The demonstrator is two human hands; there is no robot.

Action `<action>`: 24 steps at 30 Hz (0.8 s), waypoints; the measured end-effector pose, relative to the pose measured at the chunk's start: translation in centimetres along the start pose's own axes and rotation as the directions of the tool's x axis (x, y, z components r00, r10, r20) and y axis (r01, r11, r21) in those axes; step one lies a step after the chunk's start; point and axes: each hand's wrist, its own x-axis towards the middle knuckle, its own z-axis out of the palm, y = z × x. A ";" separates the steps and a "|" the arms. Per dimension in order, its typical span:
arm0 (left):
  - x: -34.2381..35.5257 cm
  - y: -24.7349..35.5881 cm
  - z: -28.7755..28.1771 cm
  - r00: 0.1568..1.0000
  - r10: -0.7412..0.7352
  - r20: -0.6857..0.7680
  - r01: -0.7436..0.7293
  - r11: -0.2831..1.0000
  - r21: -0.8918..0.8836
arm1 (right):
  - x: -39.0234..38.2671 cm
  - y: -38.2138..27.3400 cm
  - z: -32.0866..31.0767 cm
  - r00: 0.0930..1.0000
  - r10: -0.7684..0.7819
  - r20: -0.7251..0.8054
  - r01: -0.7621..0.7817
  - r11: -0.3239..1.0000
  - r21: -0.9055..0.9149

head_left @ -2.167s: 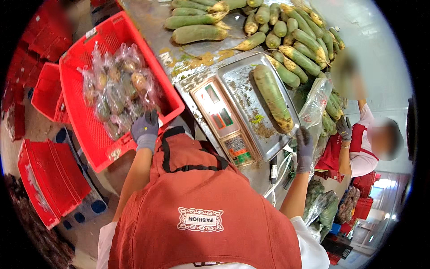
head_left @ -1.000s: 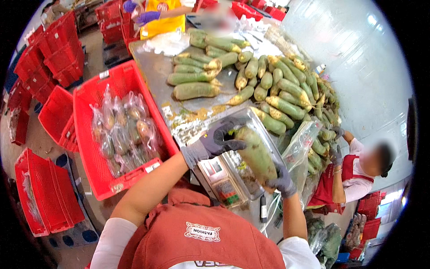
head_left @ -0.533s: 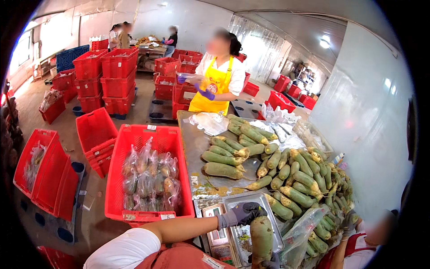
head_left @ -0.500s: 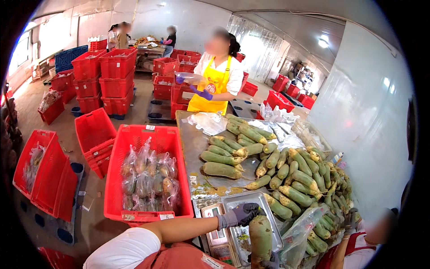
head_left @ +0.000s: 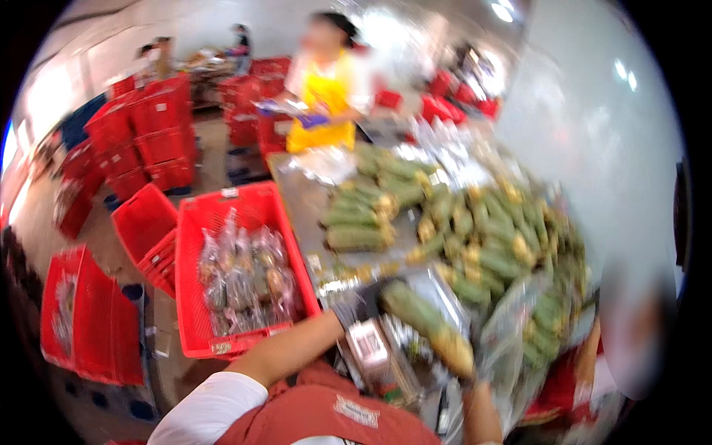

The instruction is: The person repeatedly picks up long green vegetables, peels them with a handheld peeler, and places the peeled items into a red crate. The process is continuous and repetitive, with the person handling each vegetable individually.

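I log: one green radish (head_left: pixel 426 324), slanted over the scale (head_left: pixel 369 343); left hand (head_left: pixel 366 305) curled at its upper end, seemingly for balance; right hand (head_left: pixel 469 383) low, fingers too blurred to tell.

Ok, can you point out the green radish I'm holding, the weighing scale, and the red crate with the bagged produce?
Green radish (head_left: pixel 426 324), head view: middle of its body.
Weighing scale (head_left: pixel 368 343), head view: its display panel.
Red crate (head_left: pixel 191 259), head view: its left inner wall.

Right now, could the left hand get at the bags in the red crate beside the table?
Probably yes: the red crate stands open near the left forearm and nothing covers the bags, though the left hand is at a radish.
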 end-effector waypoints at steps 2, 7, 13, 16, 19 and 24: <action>-0.2 -0.4 -4.4 0.995 -0.038 0.096 0.053 0.985 -0.162 | 0.7 -1.5 2.4 0.929 -0.249 0.273 0.334 0.884 -0.328; -4.2 8.8 2.5 0.872 -0.327 -0.364 0.014 0.760 -0.649 | 3.7 5.5 0.0 0.649 -0.020 0.761 0.751 0.175 -0.636; -8.3 11.8 5.0 0.929 0.041 -0.368 -0.234 0.836 -0.497 | 5.4 5.9 -0.7 0.632 0.192 0.750 -0.771 0.246 0.587; -9.1 13.9 5.6 0.959 0.020 -0.282 -0.132 0.913 -0.386 | 5.4 6.5 -1.0 0.526 0.081 0.847 0.273 -0.959 -0.079; -9.3 14.9 5.7 0.945 -0.040 -0.323 -0.041 0.970 -0.239 | 5.3 6.8 -1.4 0.550 0.052 0.834 0.733 -0.510 -0.451; -9.0 16.1 6.5 0.947 -0.051 -0.317 -0.002 0.986 -0.165 | 5.0 8.0 -1.4 0.574 0.064 0.816 0.701 -0.554 -0.449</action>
